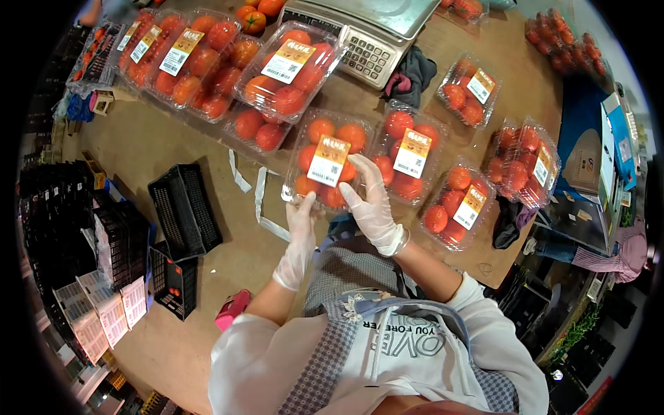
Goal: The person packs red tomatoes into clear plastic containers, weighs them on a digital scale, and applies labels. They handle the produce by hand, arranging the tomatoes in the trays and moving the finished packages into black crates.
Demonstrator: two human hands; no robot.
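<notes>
My left hand [301, 220], in a clear glove, grips the near left corner of a clear clamshell of red tomatoes [321, 135] with an orange and white label, at the table's near edge. My gloved right hand [370, 204] holds the same box's right side, thumb and fingers on the lid. Just right of it lies a similar labelled box [408, 180], with another [456, 200] nearer me. To the upper left, a box [290, 97] rests on another pack [259, 131], beside a row of packed tomatoes [200, 59].
A scale [363, 52] stands at the back beside dark cloth [415, 76]. More boxes [470, 90] [522, 162] sit on the right of the brown table [505, 235]. Black crates [183, 207] and a pink object [232, 308] are on the left floor. A person in pink [619, 252] is at far right.
</notes>
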